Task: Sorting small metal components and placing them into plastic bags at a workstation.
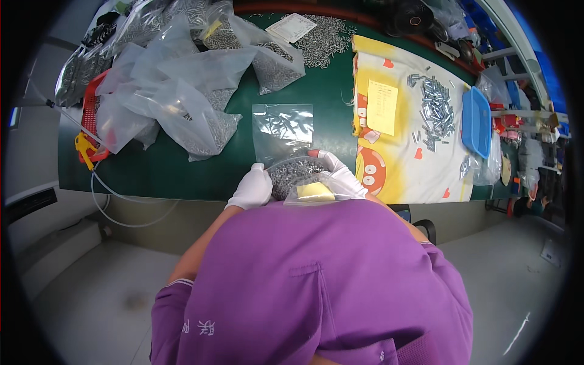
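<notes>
At the table's front edge, close to my body, lies a clear plastic bag of small metal parts (291,178). My left hand (252,188), in a white glove, grips the bag's left side with the thumb on top. My right hand (342,174), gloved the same way, is closed round its far right edge, a bare reddish fingertip showing. A yellow slip (315,192) under clear plastic rests on the near part of the bag. Just beyond my hands, a flat clear plastic bag (283,128) lies on the green table. The parts are too small to name surely.
Large bags of metal parts (207,125) stand at the left by a red basket (89,109) and a yellow air gun (85,149). Loose small parts (322,42) lie at the back. Rightward, metal pins (437,109) and a yellow note (382,107) lie on a patterned cloth beside a blue tray (476,121).
</notes>
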A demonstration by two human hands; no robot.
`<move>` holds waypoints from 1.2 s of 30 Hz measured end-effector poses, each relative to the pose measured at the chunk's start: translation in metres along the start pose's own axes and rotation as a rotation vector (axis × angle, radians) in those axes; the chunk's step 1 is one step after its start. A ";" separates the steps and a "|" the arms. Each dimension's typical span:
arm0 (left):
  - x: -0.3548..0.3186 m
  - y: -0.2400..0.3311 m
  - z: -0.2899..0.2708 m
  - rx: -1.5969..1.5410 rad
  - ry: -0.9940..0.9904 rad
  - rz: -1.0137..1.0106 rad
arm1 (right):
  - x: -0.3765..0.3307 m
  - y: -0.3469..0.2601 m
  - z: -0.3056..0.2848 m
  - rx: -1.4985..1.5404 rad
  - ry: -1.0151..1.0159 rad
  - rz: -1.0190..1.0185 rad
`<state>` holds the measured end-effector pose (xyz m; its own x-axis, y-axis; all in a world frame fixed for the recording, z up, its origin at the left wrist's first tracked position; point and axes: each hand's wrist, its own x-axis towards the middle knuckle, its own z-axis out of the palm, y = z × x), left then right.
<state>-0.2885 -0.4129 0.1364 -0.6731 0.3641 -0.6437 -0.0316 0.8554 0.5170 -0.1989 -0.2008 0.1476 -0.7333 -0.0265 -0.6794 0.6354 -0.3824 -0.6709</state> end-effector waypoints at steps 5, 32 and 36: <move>0.006 -0.012 -0.001 -0.255 -0.027 -0.012 | -0.004 0.000 -0.001 0.164 -0.011 -0.001; 0.029 0.003 0.021 -0.483 0.076 0.039 | 0.005 0.004 -0.019 -0.101 -0.146 -0.033; 0.022 -0.005 0.022 -0.684 -0.072 -0.055 | 0.005 0.011 -0.023 0.100 -0.266 -0.028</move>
<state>-0.2866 -0.4013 0.1070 -0.6073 0.3704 -0.7028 -0.5391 0.4576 0.7071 -0.1898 -0.1837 0.1298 -0.7962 -0.2507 -0.5507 0.5968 -0.4749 -0.6467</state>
